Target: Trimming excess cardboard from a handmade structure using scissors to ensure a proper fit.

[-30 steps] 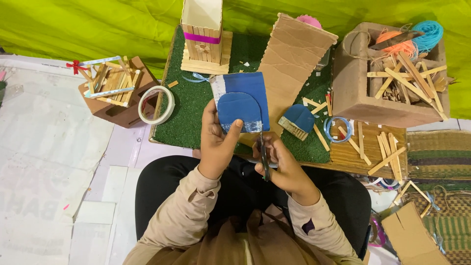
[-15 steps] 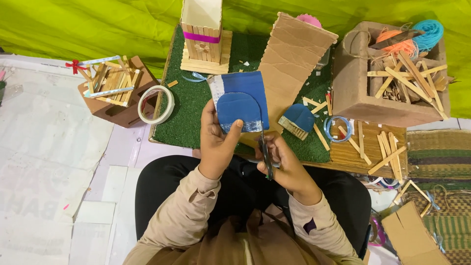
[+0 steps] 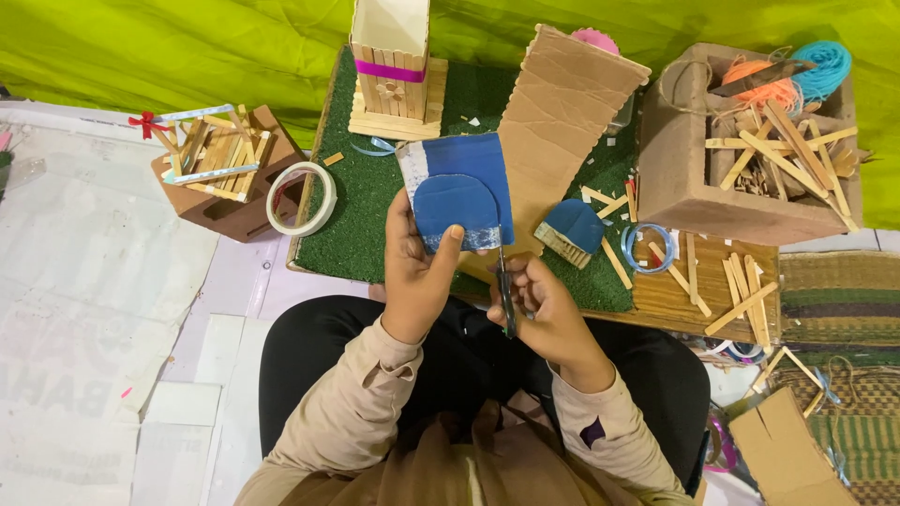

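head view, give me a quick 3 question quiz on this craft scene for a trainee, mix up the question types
1. True or false: the left hand holds the blue card piece.
2. Which tool does the right hand hold? A) glue gun B) scissors C) ruler
3. Fill in: the white tape roll lies just off the ______ edge of the green turf mat, as seen in the picture.

Key
1. True: thumb and fingers pinch its lower edge.
2. B: the blades point up toward the card's lower right corner.
3. Left: it sits between the mat and the brown box of sticks.
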